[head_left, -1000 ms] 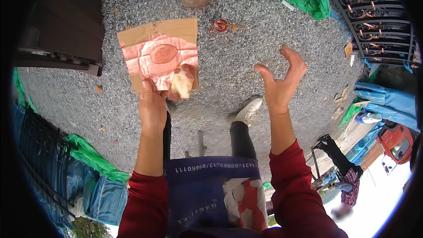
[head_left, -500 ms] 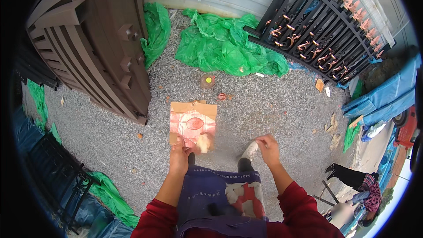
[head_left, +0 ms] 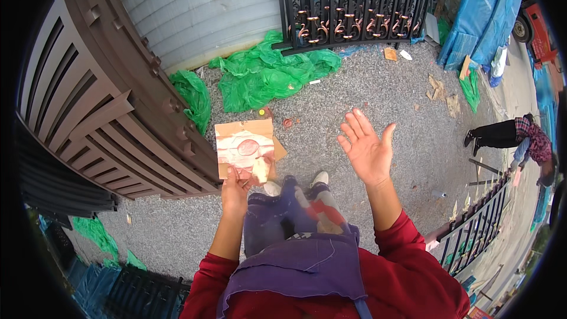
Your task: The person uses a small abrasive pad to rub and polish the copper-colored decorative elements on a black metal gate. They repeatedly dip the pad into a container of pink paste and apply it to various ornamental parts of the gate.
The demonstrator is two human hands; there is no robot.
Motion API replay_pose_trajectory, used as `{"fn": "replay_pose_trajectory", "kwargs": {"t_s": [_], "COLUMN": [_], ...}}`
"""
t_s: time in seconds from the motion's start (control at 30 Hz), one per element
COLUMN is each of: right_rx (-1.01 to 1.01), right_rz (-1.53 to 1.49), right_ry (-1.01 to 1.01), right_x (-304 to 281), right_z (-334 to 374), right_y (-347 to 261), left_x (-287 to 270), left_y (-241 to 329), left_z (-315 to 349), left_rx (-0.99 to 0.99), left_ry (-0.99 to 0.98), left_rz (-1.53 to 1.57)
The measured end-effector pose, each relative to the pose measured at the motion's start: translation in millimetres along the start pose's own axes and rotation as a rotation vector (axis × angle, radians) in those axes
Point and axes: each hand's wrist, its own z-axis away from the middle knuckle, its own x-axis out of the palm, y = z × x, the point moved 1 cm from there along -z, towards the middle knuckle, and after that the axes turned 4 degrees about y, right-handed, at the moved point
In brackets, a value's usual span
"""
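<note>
My left hand (head_left: 234,191) grips the lower edge of a flat cardboard piece (head_left: 227,134), thumb on top and the other fingers mostly hidden beneath. Its upper face is smeared pinkish, with a red oval patch in the middle. A pale yellowish lump (head_left: 260,169), perhaps a pad or rag, lies against its lower right corner; I cannot make out what it is. Another brown flap (head_left: 279,149) pokes out from behind the right side. Off to the right, my right hand (head_left: 370,149) is raised palm up, fingers spread and nothing in it.
A small container with a yellow cap (head_left: 261,113) and a reddish round lid (head_left: 287,122) lie beyond the cardboard. Brown metal panels (head_left: 133,112) stand on the left. Green plastic sheeting (head_left: 260,80) and a black ornate fence (head_left: 348,12) are ahead. Another person (head_left: 520,136) is at the far right.
My right hand has risen away from beside my knee and opened, palm up. My left hand still holds the cardboard, now nearer the brown panels. The whole view has swung to the right.
</note>
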Motion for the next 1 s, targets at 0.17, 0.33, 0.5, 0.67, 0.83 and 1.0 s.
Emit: {"fn": "replay_pose_trajectory", "kwargs": {"t_s": [0.17,0.33,0.5,0.67,0.83,1.0], "right_rx": [-0.063,-0.156,-0.267,-0.473,-1.019,-1.541], "right_rz": [-0.064,-0.065,0.234,0.527,0.346,0.341], "right_ry": [-0.175,-0.209,-0.075,0.432,0.727,0.42], "right_x": [30,9,-39,-90,-111,-30], "right_z": [34,75,120,204,311,414], "right_y": [-43,-95,-142,-175,-237,-293], "left_x": [47,100,166,230,288,346], "left_y": [1,-19,-41,-69,-94,-124], "left_z": [41,68,88,100,103,103], "left_rx": [0.008,-0.043,-0.095,-0.192,-0.247,-0.287], "left_ry": [-0.087,-0.2,-0.314,-0.475,-0.615,-0.743], "left_rz": [-0.004,-0.03,-0.072,-0.213,-0.378,-0.506]}}
